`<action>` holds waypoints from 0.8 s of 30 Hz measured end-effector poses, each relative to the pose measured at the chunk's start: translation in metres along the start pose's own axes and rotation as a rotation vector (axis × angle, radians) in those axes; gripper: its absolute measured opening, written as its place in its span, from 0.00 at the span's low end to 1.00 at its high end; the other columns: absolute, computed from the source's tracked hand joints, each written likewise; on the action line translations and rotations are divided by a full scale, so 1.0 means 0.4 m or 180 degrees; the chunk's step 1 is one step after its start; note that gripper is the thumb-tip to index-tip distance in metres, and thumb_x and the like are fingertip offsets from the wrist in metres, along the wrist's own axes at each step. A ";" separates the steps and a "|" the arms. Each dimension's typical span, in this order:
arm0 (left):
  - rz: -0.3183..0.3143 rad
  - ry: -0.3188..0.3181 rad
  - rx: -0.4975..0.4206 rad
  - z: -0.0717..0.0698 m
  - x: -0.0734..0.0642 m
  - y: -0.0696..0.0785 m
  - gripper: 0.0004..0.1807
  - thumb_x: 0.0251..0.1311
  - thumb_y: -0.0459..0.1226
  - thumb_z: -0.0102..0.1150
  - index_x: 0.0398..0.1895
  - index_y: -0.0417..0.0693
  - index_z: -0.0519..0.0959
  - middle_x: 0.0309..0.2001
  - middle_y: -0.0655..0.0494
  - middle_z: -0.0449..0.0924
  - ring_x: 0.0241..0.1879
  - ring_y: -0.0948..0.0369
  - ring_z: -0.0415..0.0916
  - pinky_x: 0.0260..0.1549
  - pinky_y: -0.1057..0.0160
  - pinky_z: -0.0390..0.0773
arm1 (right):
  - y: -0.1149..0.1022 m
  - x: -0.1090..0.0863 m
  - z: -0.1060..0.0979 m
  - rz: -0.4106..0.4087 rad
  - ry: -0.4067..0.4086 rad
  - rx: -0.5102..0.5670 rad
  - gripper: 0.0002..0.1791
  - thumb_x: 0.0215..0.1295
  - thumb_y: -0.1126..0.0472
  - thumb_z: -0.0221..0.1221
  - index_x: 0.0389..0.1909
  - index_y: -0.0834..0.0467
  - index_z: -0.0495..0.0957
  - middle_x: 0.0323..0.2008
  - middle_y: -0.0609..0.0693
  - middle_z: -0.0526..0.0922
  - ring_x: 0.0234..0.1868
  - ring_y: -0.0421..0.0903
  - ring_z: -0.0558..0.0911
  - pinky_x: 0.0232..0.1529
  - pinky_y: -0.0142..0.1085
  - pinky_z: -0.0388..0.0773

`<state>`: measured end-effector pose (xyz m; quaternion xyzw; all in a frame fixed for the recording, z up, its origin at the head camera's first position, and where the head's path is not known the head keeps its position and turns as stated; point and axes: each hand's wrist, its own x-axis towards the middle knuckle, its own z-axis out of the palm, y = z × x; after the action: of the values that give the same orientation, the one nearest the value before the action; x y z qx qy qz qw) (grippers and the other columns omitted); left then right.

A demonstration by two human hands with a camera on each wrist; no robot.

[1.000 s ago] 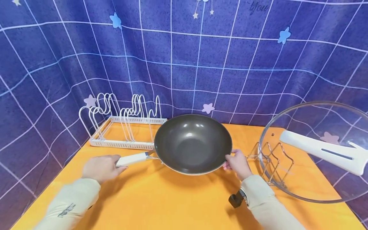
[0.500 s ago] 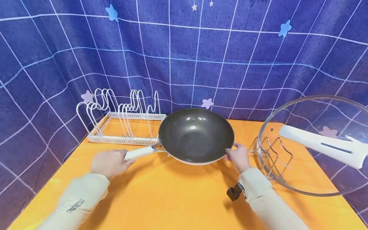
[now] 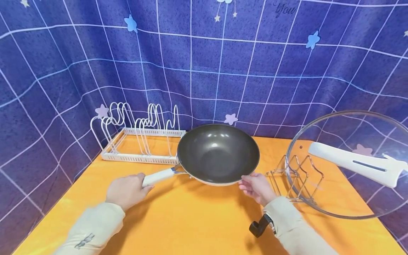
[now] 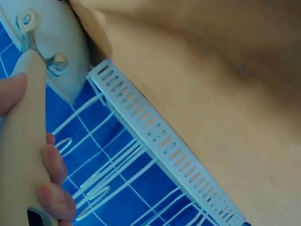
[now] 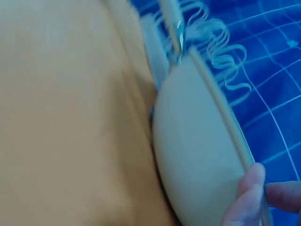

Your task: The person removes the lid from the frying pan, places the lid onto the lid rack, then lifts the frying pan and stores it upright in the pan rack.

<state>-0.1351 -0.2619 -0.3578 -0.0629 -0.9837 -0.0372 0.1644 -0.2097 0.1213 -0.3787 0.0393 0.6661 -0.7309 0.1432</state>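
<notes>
Level two-handed hold

Left hand grips the handle; right hand pinches the rim. Wok lies between and just beyond both; cannot tell whether its base touches the surface. Judgement: move the hands as a pair, rim level, since the pinch likely supports less. Mind the white rack just beyond the left hand.

Orange tabletop | left: white rack (slotted rails, wire loops) | right: metal wire rack
</notes>
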 end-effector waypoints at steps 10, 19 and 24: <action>0.0741 -0.0408 -0.0343 -0.047 0.014 -0.056 0.09 0.56 0.42 0.63 0.34 0.48 0.78 0.19 0.66 0.67 0.20 0.65 0.66 0.19 0.57 0.73 | 0.025 -0.003 0.012 0.0003 -0.0282 0.0277 0.06 0.70 0.69 0.48 0.32 0.62 0.70 0.20 0.46 0.82 0.19 0.35 0.81 0.22 0.23 0.76; -0.0136 -0.1655 -0.2389 -0.075 0.027 -0.101 0.27 0.63 0.37 0.57 0.59 0.26 0.66 0.36 0.49 0.77 0.30 0.58 0.72 0.27 0.61 0.75 | 0.011 0.009 -0.002 0.0003 -0.0029 0.0143 0.05 0.71 0.66 0.49 0.35 0.63 0.68 0.19 0.46 0.80 0.18 0.37 0.80 0.21 0.25 0.76; -0.0291 -0.1637 -0.2239 -0.073 0.012 -0.067 0.19 0.58 0.38 0.61 0.47 0.30 0.76 0.31 0.54 0.75 0.28 0.59 0.67 0.27 0.62 0.69 | 0.009 0.012 0.009 0.0016 -0.0028 -0.0116 0.05 0.69 0.68 0.50 0.38 0.65 0.64 0.20 0.47 0.80 0.18 0.37 0.80 0.20 0.25 0.75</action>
<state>-0.1338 -0.2907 -0.3300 -0.0785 -0.9219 -0.3603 -0.1191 -0.2130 0.1168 -0.3830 0.0351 0.6786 -0.7185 0.1486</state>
